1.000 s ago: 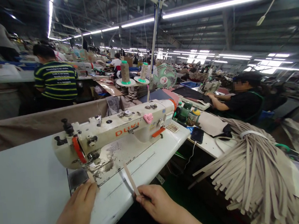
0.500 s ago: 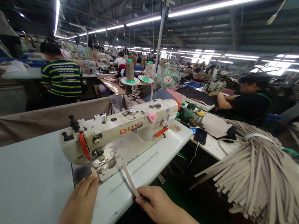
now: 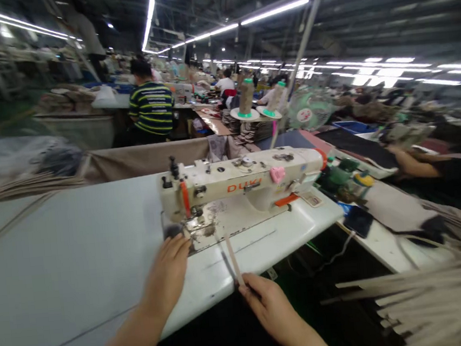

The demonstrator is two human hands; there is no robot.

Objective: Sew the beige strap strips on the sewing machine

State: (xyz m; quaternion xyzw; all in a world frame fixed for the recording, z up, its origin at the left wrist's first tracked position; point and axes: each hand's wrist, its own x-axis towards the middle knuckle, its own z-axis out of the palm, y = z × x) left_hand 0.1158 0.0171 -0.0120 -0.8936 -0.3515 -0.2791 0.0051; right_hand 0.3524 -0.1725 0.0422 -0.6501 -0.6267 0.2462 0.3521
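A white sewing machine (image 3: 247, 179) with orange trim stands on the pale table. My left hand (image 3: 169, 271) lies at the left of its needle area, fingers together and pointing forward. A small beige strip end (image 3: 186, 233) shows at those fingertips; most of it is hidden under them. My right hand (image 3: 269, 302), at the table's front edge, pinches the lower end of a narrow beige strip (image 3: 233, 259) between thumb and forefinger. That strip slants up, its far end close to the machine bed. Whether both ends belong to one strip I cannot tell.
A thick bundle of beige strips (image 3: 441, 294) lies at the right. Beside it are a phone (image 3: 358, 220) and green bottles (image 3: 338, 172). Thread cones (image 3: 246, 98) stand behind the machine. Other people sit beyond, one in a striped shirt (image 3: 151, 109). More strips (image 3: 23, 187) lie left.
The camera view has swung left, so the machine and both hands appear further right. Both hands keep nearly the same places relative to the machine, and the right still pinches its strip.
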